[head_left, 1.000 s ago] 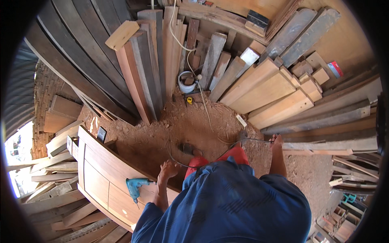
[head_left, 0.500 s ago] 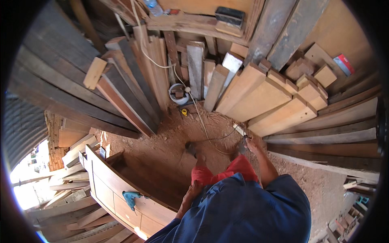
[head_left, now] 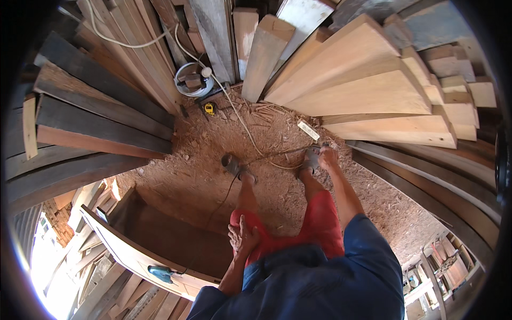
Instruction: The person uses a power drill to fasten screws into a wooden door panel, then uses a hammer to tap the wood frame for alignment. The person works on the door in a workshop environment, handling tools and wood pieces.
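Note:
My right hand [head_left: 327, 157] is down at the sawdust floor [head_left: 192, 170] beside my right foot [head_left: 308, 160]. Its fingers look closed on the end of a thin dark cable [head_left: 277, 153] that runs left toward my left foot [head_left: 233, 165]. A white cord [head_left: 234, 109] snakes across the sawdust to the same spot. My left hand [head_left: 242, 237] rests flat, fingers apart, on my left thigh in red shorts [head_left: 320, 224]; it holds nothing.
Pale planks [head_left: 373, 90] lean at the right and dark boards [head_left: 96, 117] at the left. A wooden door panel [head_left: 133, 256] carries a teal power tool [head_left: 160, 273]. A yellow tape measure [head_left: 209, 108] and a white cable coil [head_left: 188, 80] lie by the boards.
My left hand left the door panel and now rests on my thigh. My right hand went down to the floor by my right foot. The view dropped closer to the ground.

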{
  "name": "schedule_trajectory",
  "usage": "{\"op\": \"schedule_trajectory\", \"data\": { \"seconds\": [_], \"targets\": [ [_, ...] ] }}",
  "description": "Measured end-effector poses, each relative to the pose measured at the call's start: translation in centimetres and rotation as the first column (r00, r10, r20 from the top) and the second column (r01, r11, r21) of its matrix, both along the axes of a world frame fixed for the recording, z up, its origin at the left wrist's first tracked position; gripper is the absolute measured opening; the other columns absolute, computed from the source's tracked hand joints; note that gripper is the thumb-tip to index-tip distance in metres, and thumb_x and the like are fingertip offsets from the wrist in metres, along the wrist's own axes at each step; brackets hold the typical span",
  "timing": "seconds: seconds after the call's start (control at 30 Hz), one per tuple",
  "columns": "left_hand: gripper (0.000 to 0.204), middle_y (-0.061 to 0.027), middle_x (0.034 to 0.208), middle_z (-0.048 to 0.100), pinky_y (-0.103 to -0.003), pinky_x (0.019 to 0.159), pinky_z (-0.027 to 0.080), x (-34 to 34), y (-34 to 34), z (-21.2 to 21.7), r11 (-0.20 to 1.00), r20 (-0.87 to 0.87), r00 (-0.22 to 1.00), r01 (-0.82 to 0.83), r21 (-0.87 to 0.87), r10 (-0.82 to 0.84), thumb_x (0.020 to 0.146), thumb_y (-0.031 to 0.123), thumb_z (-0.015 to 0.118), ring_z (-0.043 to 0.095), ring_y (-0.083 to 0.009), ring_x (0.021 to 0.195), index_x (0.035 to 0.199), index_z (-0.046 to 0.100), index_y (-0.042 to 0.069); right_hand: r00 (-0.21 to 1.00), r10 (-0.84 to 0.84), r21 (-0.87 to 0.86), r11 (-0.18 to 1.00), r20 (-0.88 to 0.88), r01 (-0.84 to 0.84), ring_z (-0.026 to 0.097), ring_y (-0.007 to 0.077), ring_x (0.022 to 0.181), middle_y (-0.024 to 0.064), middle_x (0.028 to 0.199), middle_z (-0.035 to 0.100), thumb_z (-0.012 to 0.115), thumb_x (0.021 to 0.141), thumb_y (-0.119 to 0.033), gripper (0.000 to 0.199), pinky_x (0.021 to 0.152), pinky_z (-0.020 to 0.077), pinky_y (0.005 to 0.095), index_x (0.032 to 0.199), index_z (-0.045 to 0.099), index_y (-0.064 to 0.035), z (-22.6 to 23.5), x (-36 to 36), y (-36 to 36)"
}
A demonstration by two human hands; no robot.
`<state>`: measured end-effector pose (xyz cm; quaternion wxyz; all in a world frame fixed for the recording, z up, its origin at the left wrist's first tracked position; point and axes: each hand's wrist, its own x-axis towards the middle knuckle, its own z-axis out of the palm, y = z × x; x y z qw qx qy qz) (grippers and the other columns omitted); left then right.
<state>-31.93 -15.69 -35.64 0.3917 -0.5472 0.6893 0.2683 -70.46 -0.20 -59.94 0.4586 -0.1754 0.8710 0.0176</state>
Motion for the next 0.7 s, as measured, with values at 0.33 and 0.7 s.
{"op": "schedule_trajectory", "data": {
  "seconds": [0.33,0.7],
  "targets": [
    [0.069,-0.0432,0.143,0.032,-0.062,0.1,0.038,-0.1,-1.5,-3.2,0.96,0.016,0.998,0.055,-0.274,-0.053,0.083,0.036,0.066,0.045,-0.0567,0.119,0.145,0.043,0.016,0.971,0.108,0.21,0.976,-0.213,-0.062,0.057,0.0406,0.118,0.0258,0.127,0.054,0.073,0.083,-0.038,0.065,0.098,0.0464,0.052,0.133,0.049,-0.0032,-13.0,0.5,-7.3],
    [0.07,-0.0414,0.146,0.029,-0.062,0.104,0.032,0.0,-2.9,-4.8,0.95,0.093,0.996,0.042,-0.311,-0.013,0.081,0.03,0.066,0.041,-0.0548,0.124,0.145,0.044,0.012,0.948,0.191,0.326,0.94,-0.254,-0.102,0.064,0.0336,0.116,0.0211,0.129,0.059,0.073,0.084,-0.044,0.061,0.09,0.0561,0.047,0.13,0.054,-0.0099,-25.0,-1.3,-10.0]
  ]
}}
